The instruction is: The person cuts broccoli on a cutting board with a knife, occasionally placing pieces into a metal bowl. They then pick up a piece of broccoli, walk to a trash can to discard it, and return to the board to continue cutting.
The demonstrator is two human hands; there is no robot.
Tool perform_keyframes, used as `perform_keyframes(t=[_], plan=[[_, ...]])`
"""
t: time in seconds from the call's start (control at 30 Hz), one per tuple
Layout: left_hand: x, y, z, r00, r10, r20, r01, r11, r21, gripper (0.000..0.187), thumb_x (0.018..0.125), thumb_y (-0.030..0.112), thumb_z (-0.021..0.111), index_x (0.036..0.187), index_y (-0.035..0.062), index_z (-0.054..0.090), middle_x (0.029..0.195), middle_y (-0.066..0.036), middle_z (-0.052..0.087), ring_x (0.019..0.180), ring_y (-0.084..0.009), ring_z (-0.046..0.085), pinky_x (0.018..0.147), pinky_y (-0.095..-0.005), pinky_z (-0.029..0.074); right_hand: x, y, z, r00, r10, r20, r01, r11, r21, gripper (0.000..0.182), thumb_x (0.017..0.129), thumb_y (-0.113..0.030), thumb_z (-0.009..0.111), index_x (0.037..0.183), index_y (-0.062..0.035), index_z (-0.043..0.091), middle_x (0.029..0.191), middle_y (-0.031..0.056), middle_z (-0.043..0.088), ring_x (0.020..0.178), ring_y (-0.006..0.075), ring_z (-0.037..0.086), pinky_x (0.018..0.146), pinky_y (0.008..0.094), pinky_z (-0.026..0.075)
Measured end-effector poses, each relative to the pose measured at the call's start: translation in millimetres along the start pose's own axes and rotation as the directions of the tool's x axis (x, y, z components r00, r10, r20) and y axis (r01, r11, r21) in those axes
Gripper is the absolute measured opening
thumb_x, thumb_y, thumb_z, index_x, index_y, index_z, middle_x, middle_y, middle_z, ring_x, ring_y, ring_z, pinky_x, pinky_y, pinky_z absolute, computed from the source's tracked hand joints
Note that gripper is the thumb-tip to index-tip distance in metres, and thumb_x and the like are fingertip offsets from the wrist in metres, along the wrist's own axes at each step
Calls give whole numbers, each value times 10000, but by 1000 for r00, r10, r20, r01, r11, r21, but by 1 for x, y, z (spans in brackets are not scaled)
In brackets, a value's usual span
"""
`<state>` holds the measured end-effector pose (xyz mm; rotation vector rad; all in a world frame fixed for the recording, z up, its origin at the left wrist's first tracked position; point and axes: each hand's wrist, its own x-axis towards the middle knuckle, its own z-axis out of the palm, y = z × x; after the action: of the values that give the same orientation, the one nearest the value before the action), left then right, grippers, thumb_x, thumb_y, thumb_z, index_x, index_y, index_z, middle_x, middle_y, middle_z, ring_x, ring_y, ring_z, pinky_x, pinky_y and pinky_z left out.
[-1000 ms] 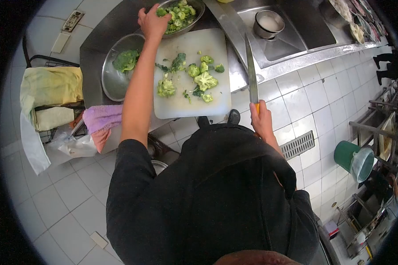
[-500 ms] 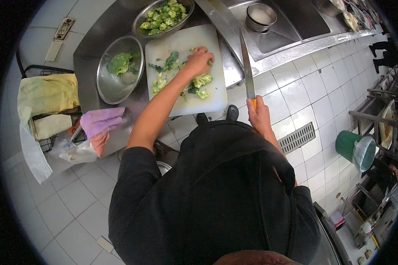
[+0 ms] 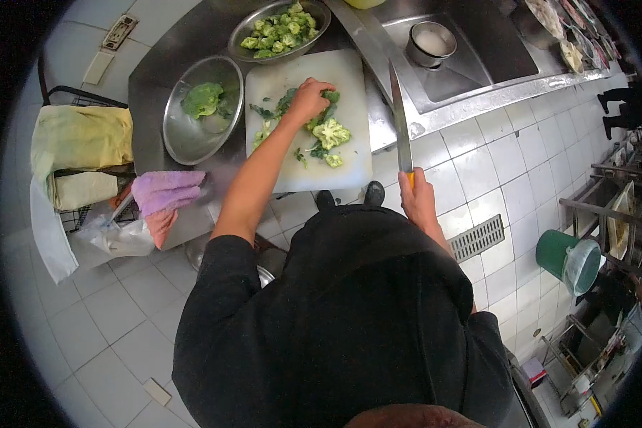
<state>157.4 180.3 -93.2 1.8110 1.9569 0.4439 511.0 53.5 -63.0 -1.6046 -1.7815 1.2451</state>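
My left hand (image 3: 308, 100) is closed over broccoli florets (image 3: 330, 132) on the white cutting board (image 3: 349, 71). More cut pieces lie around it on the board. My right hand (image 3: 417, 196) grips the yellow handle of a long knife (image 3: 400, 118), whose blade points away along the board's right edge, off the food. A steel bowl (image 3: 282, 32) behind the board is full of cut broccoli. A second steel bowl (image 3: 192, 135) to the left holds one broccoli head (image 3: 202, 98).
A steel sink (image 3: 471, 57) with a small metal pot (image 3: 429, 41) lies to the right. Pink and yellow cloths (image 3: 165, 191) sit at the counter's left on a rack. A green bucket (image 3: 567, 260) and a floor drain (image 3: 483, 235) are on the tiled floor.
My left hand left the far bowl of cut broccoli, came down onto the board and closed on florets there. The knife hand has stayed nearly still.
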Motion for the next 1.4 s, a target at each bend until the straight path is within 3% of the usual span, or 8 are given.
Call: perform_keyframes(t=[0.27,0.4,0.43,0.63,0.7,0.8,1.03,1.4], plan=[[36,-19,-83,951,-97,-294,16,964,-265,445,737,183,791,1179,194,735,1097,-127,672,957,-264,659,881,-395,514,-4,6,-2,1000,23,-3,-23,1000,13,323,1002,-299,559,1016,20,506,721,307,622,703,509,619,579,523,461],[50,-19,-142,693,153,-704,-237,971,-23,466,773,230,762,1230,162,703,1176,-95,694,981,-216,665,875,-361,522,-5,9,1,1000,11,4,-11,999,51,310,1002,-297,563,998,8,503,734,311,622,728,521,611,589,530,460],[40,10,-157,835,-240,-496,-6,896,-444,602,788,203,829,1332,73,607,1336,-189,575,1120,-320,616,1004,-409,483,-4,9,3,1000,10,2,-10,999,41,307,1002,-295,564,992,5,502,736,311,622,734,523,609,593,531,460],[-8,-17,-72,937,307,165,-314,949,16,518,697,-72,627,1171,121,709,1153,-108,683,1082,-297,631,975,-374,485,-5,1,2,999,29,15,-29,999,32,292,1002,-283,566,982,0,494,743,313,622,759,527,610,611,534,463],[-38,-12,-42,947,222,233,-257,958,131,518,690,-85,597,1152,118,713,1186,-121,655,1140,-316,594,1018,-386,461,-4,-2,1,1000,12,10,-12,999,40,292,1002,-281,566,985,1,494,742,312,623,761,527,609,611,532,463],[-53,-17,-28,956,116,271,-151,982,114,511,700,-75,598,1157,122,714,1207,-119,633,1143,-341,578,1019,-400,453,-6,-2,0,1000,-18,6,18,999,27,298,1002,-285,568,987,4,500,716,287,620,723,498,614,596,509,460],[-81,-25,-28,980,-60,-191,86,988,132,519,719,4,669,1233,70,684,1076,-187,615,1057,-365,598,951,-418,481,-15,-54,-32,958,-15,286,72,979,-190,304,992,-291,568,978,3,493,732,300,621,767,523,604,679,566,458],[-80,-44,-41,998,-37,-58,46,988,151,440,748,56,654,1183,71,711,950,-186,641,939,-363,628,879,-413,496,0,-102,1,846,-52,531,277,894,-353,308,991,-280,524,1001,27,542,847,303,648,875,504,617,817,580,470]])
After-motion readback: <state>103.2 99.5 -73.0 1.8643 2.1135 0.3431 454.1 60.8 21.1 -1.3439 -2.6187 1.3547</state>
